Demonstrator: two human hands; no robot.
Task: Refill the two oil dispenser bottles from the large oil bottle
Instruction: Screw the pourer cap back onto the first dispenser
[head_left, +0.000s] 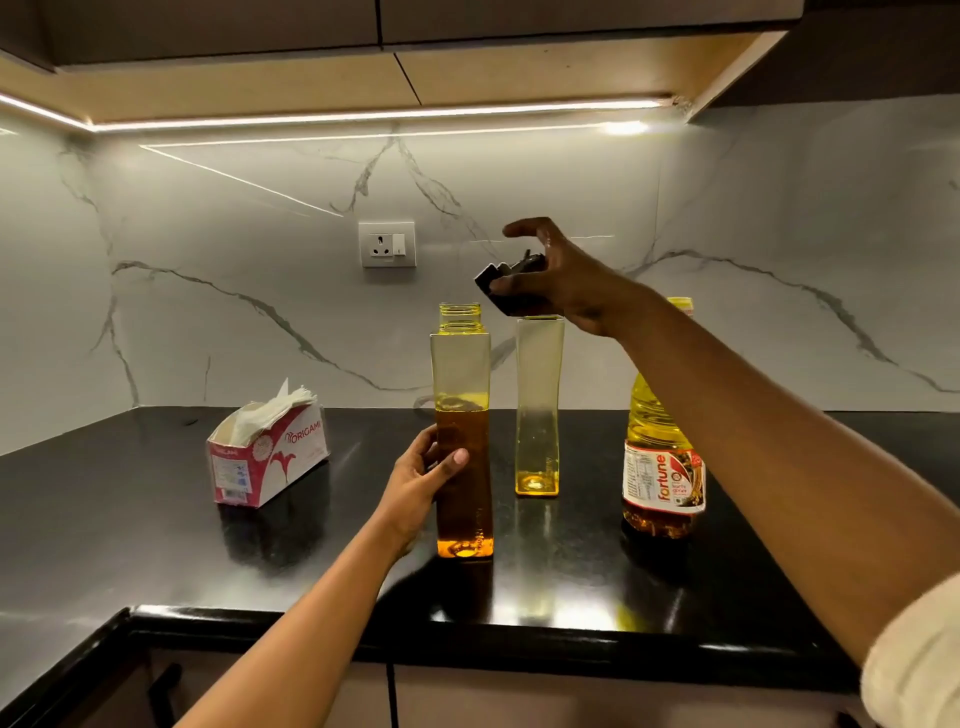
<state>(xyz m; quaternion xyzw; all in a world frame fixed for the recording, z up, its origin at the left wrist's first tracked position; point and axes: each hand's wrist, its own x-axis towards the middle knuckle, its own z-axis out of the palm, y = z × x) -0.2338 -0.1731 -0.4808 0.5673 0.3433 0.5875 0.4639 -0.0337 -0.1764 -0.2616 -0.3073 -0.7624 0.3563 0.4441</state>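
Observation:
Two tall square yellow-tinted dispenser bottles stand on the black counter. The near dispenser bottle (461, 415) has an uncapped threaded neck and holds dark oil up to about half its height; my left hand (422, 478) grips its lower left side. The far dispenser bottle (538, 410) holds only a thin layer of oil at the bottom. My right hand (558, 278) hovers just above its mouth, holding a black dispenser cap (506, 288). The large oil bottle (662, 457), labelled Fortune, stands at the right, partly hidden behind my right forearm.
An opened tissue box (265, 457) sits on the counter (156, 519) to the left. A wall socket (387, 244) is on the marble backsplash. The counter's front edge (467, 631) runs below the bottles, with cabinet fronts beneath.

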